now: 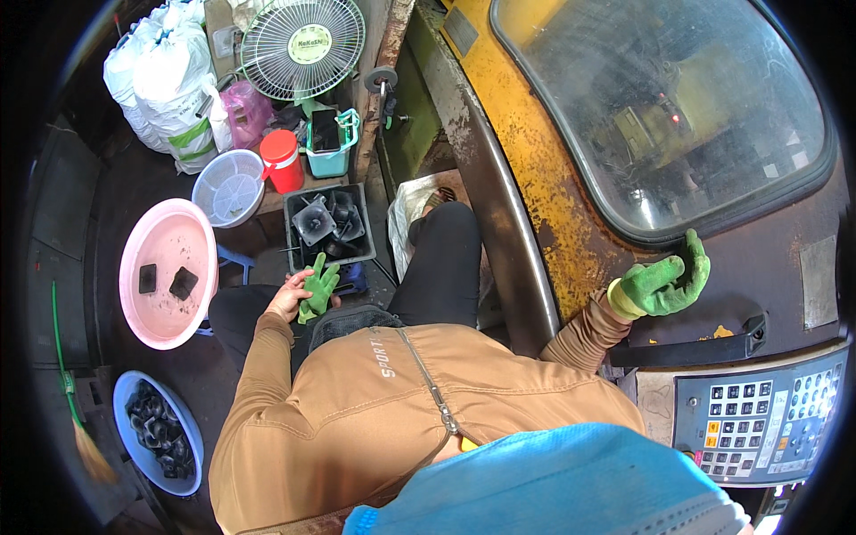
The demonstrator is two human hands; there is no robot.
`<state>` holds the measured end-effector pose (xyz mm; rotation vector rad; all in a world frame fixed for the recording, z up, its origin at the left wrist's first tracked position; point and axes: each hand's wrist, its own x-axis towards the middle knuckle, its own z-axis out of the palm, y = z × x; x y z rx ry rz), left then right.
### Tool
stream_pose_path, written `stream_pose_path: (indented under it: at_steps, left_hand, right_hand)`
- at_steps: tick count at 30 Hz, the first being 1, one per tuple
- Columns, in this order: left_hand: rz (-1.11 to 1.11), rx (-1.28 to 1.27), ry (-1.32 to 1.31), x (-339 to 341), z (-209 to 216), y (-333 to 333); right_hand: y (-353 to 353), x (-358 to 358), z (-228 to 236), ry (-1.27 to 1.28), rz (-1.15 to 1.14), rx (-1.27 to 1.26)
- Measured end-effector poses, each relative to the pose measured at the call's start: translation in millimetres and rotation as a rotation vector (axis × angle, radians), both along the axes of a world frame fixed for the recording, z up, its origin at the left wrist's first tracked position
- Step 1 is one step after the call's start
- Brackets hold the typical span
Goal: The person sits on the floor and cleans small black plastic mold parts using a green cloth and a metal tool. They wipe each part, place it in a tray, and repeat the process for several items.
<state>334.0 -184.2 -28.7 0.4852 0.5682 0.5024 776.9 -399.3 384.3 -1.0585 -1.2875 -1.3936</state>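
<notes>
Over my lap, my bare left hand (287, 297) is closed around a loose green work glove (318, 287), whose fingers point up. A matching green glove covers my right hand (662, 278), raised in front of the machine door. Its fingers are apart and partly curled, with nothing in them. Just below it runs the black door handle (700, 348), which the hand does not appear to touch. The yellow, worn machine door (535, 187) has a large window (660, 98) with a dim interior behind it.
Ahead stands a black crate (330, 223) of dark moulded parts. Leftward are a pink basin (165, 316) with two dark pieces, a blue basin (196, 473) of black parts, and a white basket (230, 187). A fan (303, 45) and red jug (282, 160) stand beyond; a control panel (758, 419) sits right.
</notes>
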Motion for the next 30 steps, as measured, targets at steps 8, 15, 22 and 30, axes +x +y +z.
stream_pose_path:
  at_steps: [8, 15, 22, 30]
  left_hand:
    - [-0.004, -0.006, 0.083, 0.0, 4.7, -0.2]
    - [-0.017, 0.021, 0.080, 1.3, 7.6, -1.5]
    - [-0.050, 0.115, 0.125, 4.7, 3.9, 3.6]
    - [0.070, 0.241, 0.031, 24.8, 30.3, 10.4]
  right_hand:
    - [0.7, 0.6, -1.0, 0.009, 0.014, 0.007]
    - [0.0, -0.6, -1.5, 0.011, 0.009, 0.005]
    - [2.1, 2.8, -4.7, 0.023, 0.040, 0.008]
    - [16.2, -25.6, 8.3, 0.032, -0.145, 0.087]
